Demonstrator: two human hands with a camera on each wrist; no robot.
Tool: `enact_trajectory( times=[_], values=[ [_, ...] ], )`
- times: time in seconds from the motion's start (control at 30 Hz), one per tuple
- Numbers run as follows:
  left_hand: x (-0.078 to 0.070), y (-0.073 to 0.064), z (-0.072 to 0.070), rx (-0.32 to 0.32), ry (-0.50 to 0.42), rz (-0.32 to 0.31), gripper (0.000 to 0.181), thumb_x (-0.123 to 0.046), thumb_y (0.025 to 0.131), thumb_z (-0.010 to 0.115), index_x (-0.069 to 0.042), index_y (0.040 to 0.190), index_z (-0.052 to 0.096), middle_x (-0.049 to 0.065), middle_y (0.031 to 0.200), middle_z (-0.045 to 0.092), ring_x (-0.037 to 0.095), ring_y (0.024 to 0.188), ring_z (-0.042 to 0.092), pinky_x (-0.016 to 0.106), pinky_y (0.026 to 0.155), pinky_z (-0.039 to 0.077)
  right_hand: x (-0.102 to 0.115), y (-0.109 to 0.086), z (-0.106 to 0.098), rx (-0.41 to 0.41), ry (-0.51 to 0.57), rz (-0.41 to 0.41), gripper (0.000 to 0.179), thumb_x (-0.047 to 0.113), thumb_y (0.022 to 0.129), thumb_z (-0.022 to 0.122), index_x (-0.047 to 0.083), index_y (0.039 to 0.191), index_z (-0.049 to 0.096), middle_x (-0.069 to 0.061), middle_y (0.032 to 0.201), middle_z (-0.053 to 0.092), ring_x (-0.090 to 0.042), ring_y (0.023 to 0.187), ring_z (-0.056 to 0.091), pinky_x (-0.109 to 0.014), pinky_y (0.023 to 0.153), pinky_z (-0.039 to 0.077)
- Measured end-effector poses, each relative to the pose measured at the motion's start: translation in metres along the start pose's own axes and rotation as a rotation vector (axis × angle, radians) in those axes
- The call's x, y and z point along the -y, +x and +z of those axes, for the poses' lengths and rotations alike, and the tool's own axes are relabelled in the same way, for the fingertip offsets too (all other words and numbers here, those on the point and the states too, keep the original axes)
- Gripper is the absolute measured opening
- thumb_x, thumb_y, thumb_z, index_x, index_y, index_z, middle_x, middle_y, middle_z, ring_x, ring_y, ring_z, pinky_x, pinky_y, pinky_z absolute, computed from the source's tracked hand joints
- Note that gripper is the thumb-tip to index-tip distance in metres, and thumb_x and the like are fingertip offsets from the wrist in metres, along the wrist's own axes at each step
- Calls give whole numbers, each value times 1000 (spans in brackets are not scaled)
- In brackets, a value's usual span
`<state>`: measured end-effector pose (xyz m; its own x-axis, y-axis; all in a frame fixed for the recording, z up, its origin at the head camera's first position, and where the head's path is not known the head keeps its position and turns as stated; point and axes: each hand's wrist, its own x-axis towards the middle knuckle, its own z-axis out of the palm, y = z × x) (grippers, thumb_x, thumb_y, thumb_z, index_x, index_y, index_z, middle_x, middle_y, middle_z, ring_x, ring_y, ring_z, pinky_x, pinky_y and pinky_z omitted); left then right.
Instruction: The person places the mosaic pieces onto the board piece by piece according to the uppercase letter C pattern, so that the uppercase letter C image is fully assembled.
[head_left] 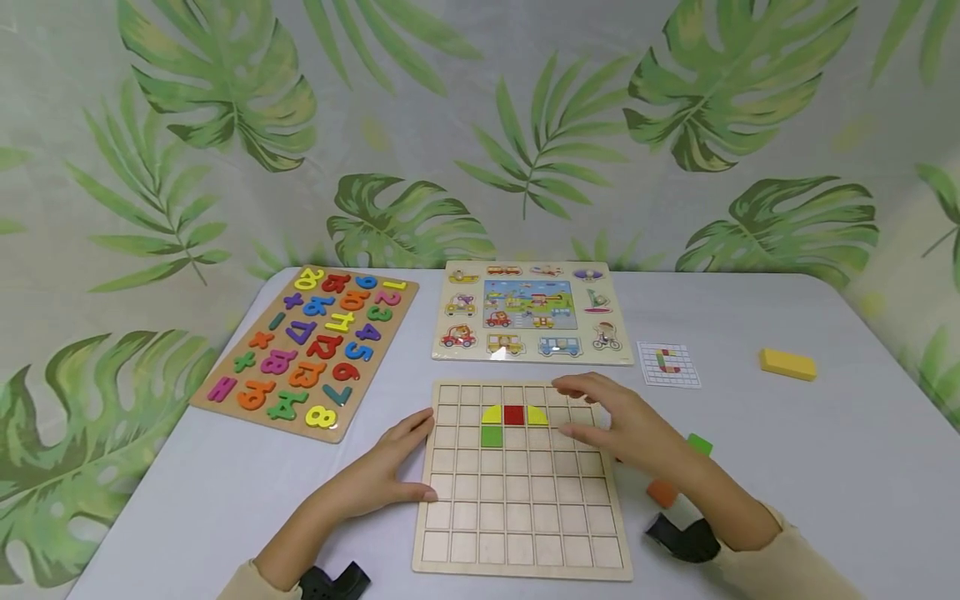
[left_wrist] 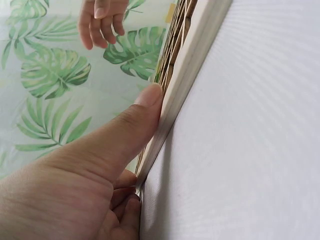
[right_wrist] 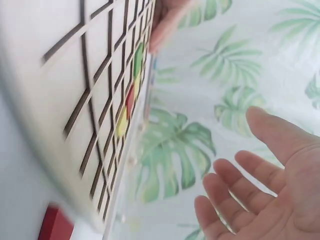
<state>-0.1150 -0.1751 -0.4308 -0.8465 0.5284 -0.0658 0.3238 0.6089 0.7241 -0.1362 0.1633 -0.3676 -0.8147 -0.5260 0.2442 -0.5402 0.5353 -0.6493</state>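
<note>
A wooden grid board [head_left: 517, 517] lies flat on the table. In its upper rows sit a red square [head_left: 513, 415], two yellow rounded pieces [head_left: 537, 415] on either side of it, and a green square [head_left: 492, 437] under the left yellow one. My left hand [head_left: 386, 471] rests along the board's left edge; its thumb [left_wrist: 135, 117] presses on that edge in the left wrist view. Over the board's upper right corner hovers my right hand [head_left: 622, 421], holding nothing. The right wrist view shows its fingers [right_wrist: 245, 192] loosely bent and apart from the thumb.
Right of the board, partly behind my right forearm, lie a green block [head_left: 700, 444] and an orange-red block [head_left: 663, 493]. Farther off are a pattern card [head_left: 669, 365] and a yellow block [head_left: 787, 364]. A number puzzle [head_left: 300, 350] and a picture puzzle [head_left: 528, 312] lie beyond.
</note>
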Motion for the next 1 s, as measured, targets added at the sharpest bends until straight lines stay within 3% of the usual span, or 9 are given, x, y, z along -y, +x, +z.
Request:
enact_trajectory(
  times=[0.2, 0.37, 0.47, 0.63, 0.83, 1.0],
  values=[
    [0, 0, 1, -1, 3, -4, 95, -45, 71, 71, -7, 143, 22, 2, 149, 11, 21, 133, 8, 43, 104, 18, -16, -30, -21, -114, -105, 49, 50, 21, 75, 73, 12, 121, 54, 2, 119, 54, -19, 106, 50, -38, 83, 45],
    [0, 0, 0, 2, 3, -5, 95, -45, 71, 71, -7, 143, 21, 2, 149, 11, 21, 133, 8, 43, 104, 18, -35, -56, -36, -167, -157, 160, 52, 23, 76, 73, 13, 122, 53, 2, 115, 56, -17, 101, 49, -26, 82, 42],
    [0, 0, 0, 4, 0, -5, 95, -46, 71, 70, -8, 143, 21, 2, 149, 10, 21, 133, 7, 43, 104, 17, -48, -70, -42, -176, -187, 206, 51, 24, 76, 72, 13, 122, 53, 0, 114, 57, -18, 99, 49, -26, 80, 42],
    [0, 0, 0, 4, 1, -5, 95, -46, 71, 70, -8, 143, 21, 1, 149, 10, 21, 133, 7, 43, 104, 18, -68, -88, -45, -178, -230, 267, 50, 27, 77, 72, 11, 120, 53, -4, 113, 58, -22, 97, 51, -33, 77, 45],
    [0, 0, 0, 2, 4, 0, 95, -46, 71, 70, -8, 143, 21, 2, 149, 10, 21, 133, 8, 43, 104, 18, -87, -98, -49, -112, -228, 364, 51, 33, 77, 71, 9, 119, 54, -6, 111, 57, -24, 96, 52, -21, 75, 45],
    [0, 1, 0, 2, 1, 4, 95, -45, 71, 70, -9, 143, 21, 2, 149, 10, 21, 133, 8, 43, 104, 18, -97, -101, -48, -50, -250, 429, 50, 32, 75, 72, 5, 113, 56, -10, 108, 55, -25, 95, 51, -36, 78, 47]
  ],
)
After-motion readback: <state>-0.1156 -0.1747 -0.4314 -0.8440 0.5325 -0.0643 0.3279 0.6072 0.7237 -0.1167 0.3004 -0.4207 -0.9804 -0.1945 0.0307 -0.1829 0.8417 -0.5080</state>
